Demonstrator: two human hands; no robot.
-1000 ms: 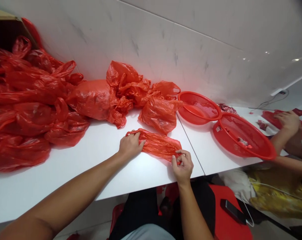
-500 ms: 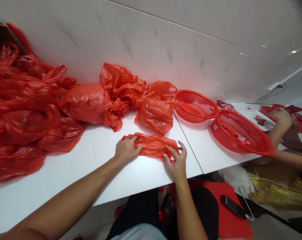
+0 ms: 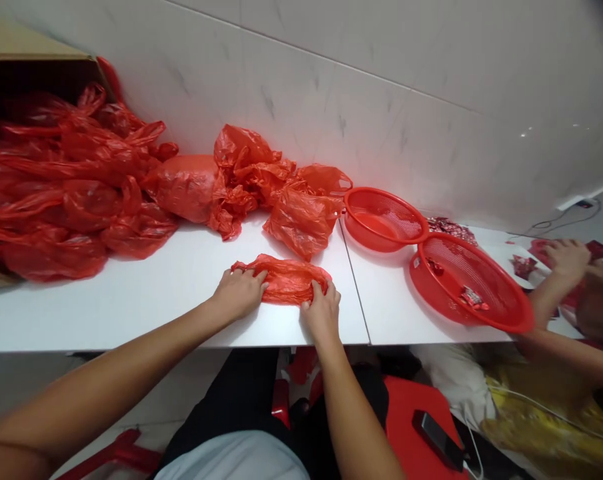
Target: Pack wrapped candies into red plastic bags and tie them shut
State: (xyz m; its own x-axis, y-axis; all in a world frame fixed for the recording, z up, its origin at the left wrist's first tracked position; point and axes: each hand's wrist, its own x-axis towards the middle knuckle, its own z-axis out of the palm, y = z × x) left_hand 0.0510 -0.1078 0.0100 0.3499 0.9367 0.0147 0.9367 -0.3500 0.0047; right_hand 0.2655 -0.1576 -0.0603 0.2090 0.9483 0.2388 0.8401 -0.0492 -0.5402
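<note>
— Two hands on one red bag (image 3: 284, 281), is that right?

— Yes, in the head view. The bag lies flat and crumpled on the white tabletop (image 3: 131, 307), near its front edge, just left of the seam between the two tabletop panels. The left hand (image 3: 238, 293) presses down on the bag's left end, fingers spread over the plastic. The right hand (image 3: 322, 308) has its fingers curled into the bag's right end, pinching a fold there.

— So both grips are closed on it?

— The right grip is narrow and holds bunched plastic. The left is more a flat press than a clasp, palm down with the fingertips hooked over the bag's edge.

— What lies around?

— Just behind the bag sits a heap of loose bags (image 3: 261, 183) against the marble wall (image 3: 381, 80). Further left, a big pile (image 3: 66, 193) spills out of a cardboard box (image 3: 26, 53). To the right, two red baskets (image 3: 384, 217) stand on the next panel, the nearer one (image 3: 468, 283) tilted against the other, with a few small wrapped pieces inside.

— Anyone else?

— Another person's hands (image 3: 566, 260) at the far right, on red packets. Below the tabletop, a phone (image 3: 438, 440) rests on a red stool (image 3: 411, 427).
</note>
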